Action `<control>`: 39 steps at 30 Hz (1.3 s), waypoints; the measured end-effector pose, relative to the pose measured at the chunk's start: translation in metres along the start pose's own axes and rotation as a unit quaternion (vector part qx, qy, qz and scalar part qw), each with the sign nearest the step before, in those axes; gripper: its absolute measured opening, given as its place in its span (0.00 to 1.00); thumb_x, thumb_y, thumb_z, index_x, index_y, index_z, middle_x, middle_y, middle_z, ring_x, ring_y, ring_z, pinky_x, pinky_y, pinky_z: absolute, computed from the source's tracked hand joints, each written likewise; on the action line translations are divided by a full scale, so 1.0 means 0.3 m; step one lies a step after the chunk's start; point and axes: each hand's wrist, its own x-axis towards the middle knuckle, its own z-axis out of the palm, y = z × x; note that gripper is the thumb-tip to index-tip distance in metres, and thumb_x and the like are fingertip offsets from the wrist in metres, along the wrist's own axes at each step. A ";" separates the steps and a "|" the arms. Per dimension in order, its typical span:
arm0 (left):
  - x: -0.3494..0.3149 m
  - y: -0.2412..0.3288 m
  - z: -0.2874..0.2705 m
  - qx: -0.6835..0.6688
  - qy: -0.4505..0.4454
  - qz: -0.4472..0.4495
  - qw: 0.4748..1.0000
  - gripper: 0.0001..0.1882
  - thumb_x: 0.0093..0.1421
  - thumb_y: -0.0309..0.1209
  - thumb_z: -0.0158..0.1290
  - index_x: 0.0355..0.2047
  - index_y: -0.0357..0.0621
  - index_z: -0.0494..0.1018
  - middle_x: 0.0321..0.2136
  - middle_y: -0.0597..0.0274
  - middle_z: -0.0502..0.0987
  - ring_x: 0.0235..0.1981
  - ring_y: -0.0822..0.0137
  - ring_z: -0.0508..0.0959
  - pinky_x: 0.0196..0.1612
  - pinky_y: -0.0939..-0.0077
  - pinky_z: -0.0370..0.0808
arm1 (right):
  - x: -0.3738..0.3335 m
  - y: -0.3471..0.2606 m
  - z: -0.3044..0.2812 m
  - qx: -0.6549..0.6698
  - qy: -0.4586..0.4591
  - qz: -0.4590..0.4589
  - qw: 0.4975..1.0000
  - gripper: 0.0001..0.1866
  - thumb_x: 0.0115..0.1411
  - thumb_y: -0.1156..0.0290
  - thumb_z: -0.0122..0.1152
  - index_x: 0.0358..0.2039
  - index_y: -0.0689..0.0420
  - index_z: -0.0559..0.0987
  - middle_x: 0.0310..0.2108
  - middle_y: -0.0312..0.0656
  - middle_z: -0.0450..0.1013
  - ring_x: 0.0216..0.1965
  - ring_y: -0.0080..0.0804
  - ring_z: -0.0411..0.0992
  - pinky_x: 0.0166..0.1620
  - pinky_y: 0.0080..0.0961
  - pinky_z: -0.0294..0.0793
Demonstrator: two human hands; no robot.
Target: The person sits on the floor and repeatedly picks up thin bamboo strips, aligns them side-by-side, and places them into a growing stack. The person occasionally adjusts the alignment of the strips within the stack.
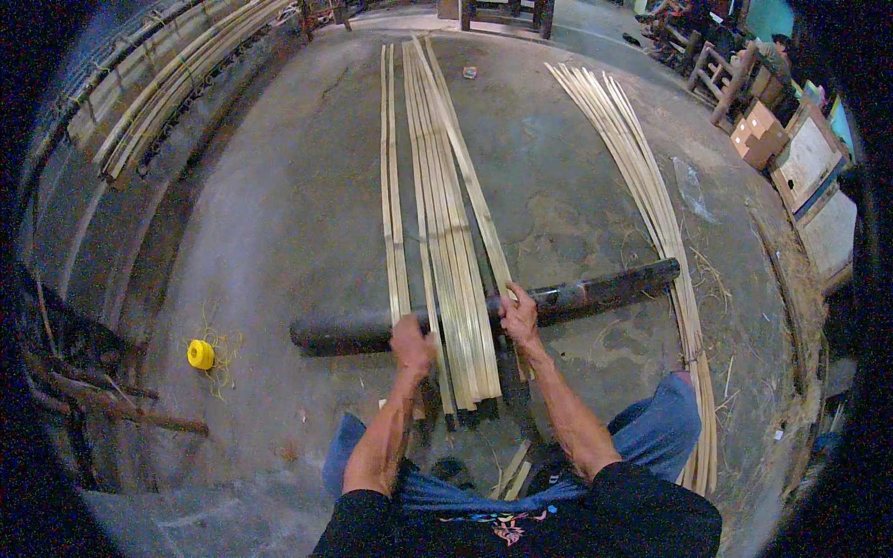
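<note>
Long, pale bamboo strips (pixel 446 242) lie side by side in front of me, their near ends resting across a dark, round pipe (pixel 605 290). My left hand (pixel 411 348), slightly blurred, is closed round a narrow pair of bamboo strips (pixel 392 232) on the left of the bundle. On the bundle's other side, my right hand (pixel 521 318) grips a separate bamboo strip (pixel 476 200) that slants over the others at its far end. The fingers' undersides are hidden. Both hands are just above the pipe.
Another bundle of bamboo strips (pixel 651 191) curves along my right, past the pipe's end. A yellow roll of twine (pixel 200 354) sits on the floor at left. Bamboo poles (pixel 177 88) line the left wall. A cardboard box (pixel 759 135) and people are at far right.
</note>
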 end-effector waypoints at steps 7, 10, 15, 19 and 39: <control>-0.124 0.390 -0.001 -0.101 -0.244 0.197 0.944 0.32 0.43 0.35 0.51 0.48 0.42 0.53 0.43 0.52 0.60 0.45 0.54 0.60 0.44 0.63 0.60 | 0.017 0.197 -0.102 -0.041 -0.001 0.030 0.999 0.16 0.51 0.72 0.44 0.42 0.55 0.66 0.13 0.35 0.65 0.09 0.18 0.59 0.12 0.17 0.60; -0.159 0.460 0.041 -0.097 -0.269 0.131 0.949 0.29 0.42 0.33 0.50 0.45 0.39 0.56 0.41 0.53 0.61 0.42 0.55 0.61 0.42 0.64 0.61 | -0.001 0.217 -0.122 0.064 -0.039 0.113 0.991 0.15 0.51 0.73 0.44 0.42 0.55 0.65 0.13 0.34 0.64 0.09 0.18 0.59 0.11 0.17 0.60; -0.170 0.429 0.078 -0.080 -0.274 0.134 0.949 0.24 0.40 0.29 0.49 0.40 0.35 0.60 0.39 0.54 0.63 0.40 0.56 0.62 0.41 0.65 0.60 | -0.039 0.192 -0.062 0.003 -0.020 0.112 0.994 0.17 0.52 0.73 0.44 0.44 0.56 0.63 0.12 0.34 0.62 0.09 0.18 0.58 0.11 0.16 0.58; -0.157 0.383 0.093 -0.091 -0.312 0.158 0.933 0.21 0.40 0.27 0.48 0.37 0.36 0.63 0.37 0.54 0.64 0.40 0.56 0.62 0.40 0.64 0.60 | -0.063 0.166 -0.055 0.065 -0.019 0.179 0.981 0.16 0.52 0.73 0.44 0.44 0.57 0.63 0.12 0.34 0.62 0.09 0.18 0.57 0.11 0.16 0.57; -0.125 0.311 0.017 -0.128 -0.047 0.071 0.988 0.17 0.40 0.25 0.47 0.35 0.38 0.65 0.38 0.50 0.65 0.41 0.53 0.64 0.44 0.64 0.60 | -0.012 0.004 0.048 0.051 -0.039 0.148 0.987 0.20 0.52 0.74 0.42 0.48 0.59 0.60 0.13 0.33 0.62 0.10 0.16 0.57 0.12 0.14 0.58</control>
